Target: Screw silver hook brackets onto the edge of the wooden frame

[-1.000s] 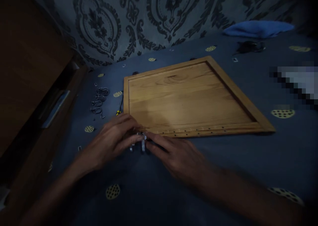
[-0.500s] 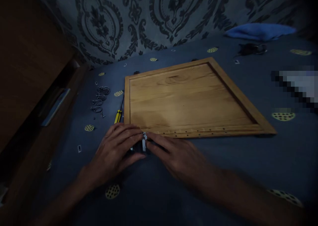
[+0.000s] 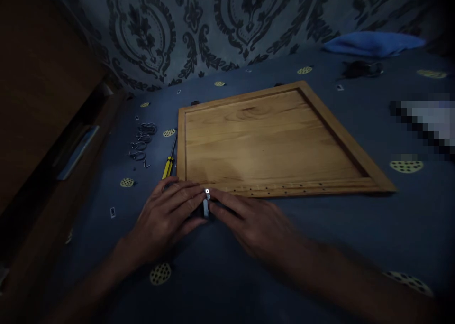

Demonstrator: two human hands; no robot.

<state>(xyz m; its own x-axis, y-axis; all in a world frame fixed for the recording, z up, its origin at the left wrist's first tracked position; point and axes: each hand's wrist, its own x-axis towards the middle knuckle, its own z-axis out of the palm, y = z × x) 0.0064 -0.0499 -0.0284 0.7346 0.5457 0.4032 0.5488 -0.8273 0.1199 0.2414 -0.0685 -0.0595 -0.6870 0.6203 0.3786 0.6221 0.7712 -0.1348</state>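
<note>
A square wooden board [image 3: 270, 139] with a raised rim lies on a blue cloth; a row of small holes runs along its near edge. My left hand [image 3: 167, 217] and my right hand [image 3: 249, 219] meet at the board's near left corner. Both pinch a small silvery metal hook [image 3: 206, 203] held against the near edge. The fingers of both hands are closed around it, and most of the piece is hidden by them.
A yellow-handled screwdriver [image 3: 168, 165] lies left of the board, with a heap of metal hooks [image 3: 142, 141] beyond it. A blue cloth bundle [image 3: 373, 43] and a dark object [image 3: 360, 69] lie at the back right. A wooden cabinet [image 3: 42, 101] stands on the left.
Both hands shifted slightly right and closer to the board edge; the metal piece turned more upright between the fingers. The screwdriver handle came into view from under the left hand.
</note>
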